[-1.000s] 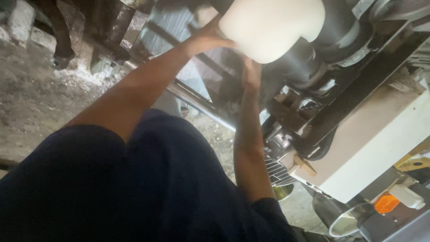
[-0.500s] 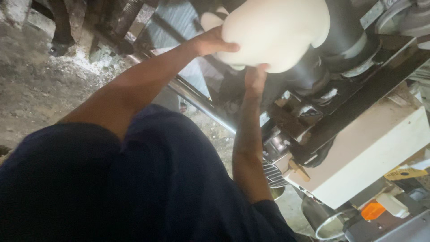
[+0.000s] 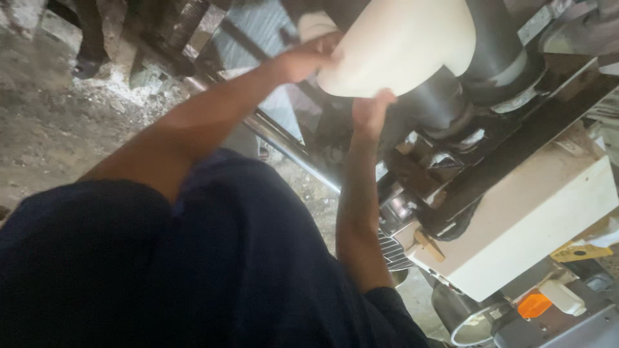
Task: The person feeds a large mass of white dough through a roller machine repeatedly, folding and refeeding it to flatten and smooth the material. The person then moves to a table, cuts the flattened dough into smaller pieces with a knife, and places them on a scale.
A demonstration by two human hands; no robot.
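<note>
Hands kept on white plastic container (image 3: 400, 45), upper centre, against dark machine cylinder (image 3: 438, 103). Left hand (image 3: 303, 61) clasped on its side, right hand (image 3: 371, 113) cupped under rim. Vs 1 s ago: right hand moved lower; container seems better supported.

Container you hold: cream-white bucket (image 3: 400, 45)
Your sleeves: dark navy shirt (image 3: 193, 270)
Pipe at right: black pipe (image 3: 490, 38)
Box, near right: off-white housing (image 3: 535, 219)
Cap, near right: orange cap (image 3: 534, 305)
</note>
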